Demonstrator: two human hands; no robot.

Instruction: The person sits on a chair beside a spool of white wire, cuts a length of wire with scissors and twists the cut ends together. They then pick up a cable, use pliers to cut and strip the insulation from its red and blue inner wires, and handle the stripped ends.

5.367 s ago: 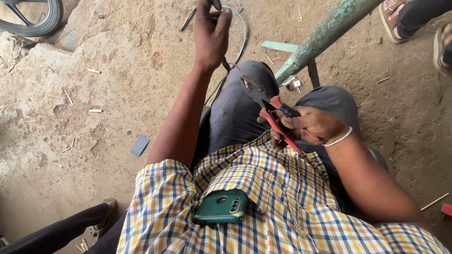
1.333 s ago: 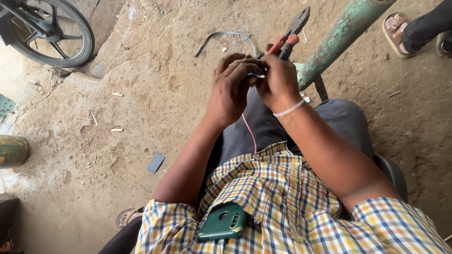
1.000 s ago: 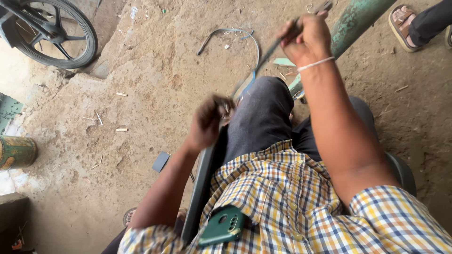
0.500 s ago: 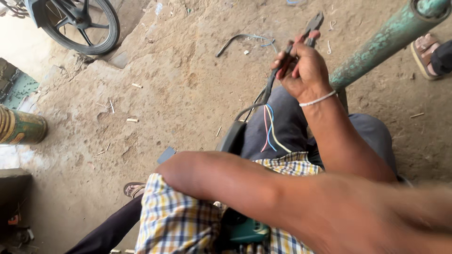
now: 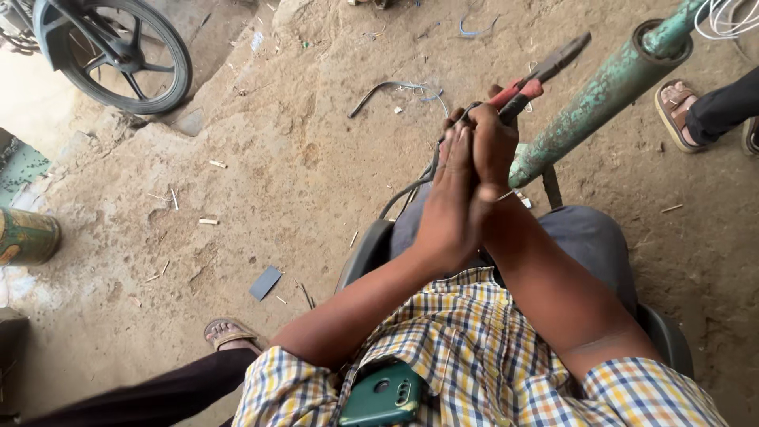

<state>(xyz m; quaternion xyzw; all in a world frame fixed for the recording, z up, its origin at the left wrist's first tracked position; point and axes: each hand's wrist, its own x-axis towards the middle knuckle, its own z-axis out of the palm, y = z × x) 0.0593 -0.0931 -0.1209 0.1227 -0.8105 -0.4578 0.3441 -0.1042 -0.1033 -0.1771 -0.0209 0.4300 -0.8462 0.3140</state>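
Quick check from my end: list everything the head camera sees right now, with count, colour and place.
pliers: one, red handles, in the right hand, jaws pointing up right
cable: one, dark, running from the hands down to the lap
pipe: one, green, upper right
wheel: one, black, top left
phone: one, green, in the shirt pocket
sandalled foot: one, right edge, another person's
left hand: pressed against the right
right hand: gripping the pliers

Dirt floor (image 5: 300, 158), wire scraps (image 5: 395, 88), wheel (image 5: 126, 55)
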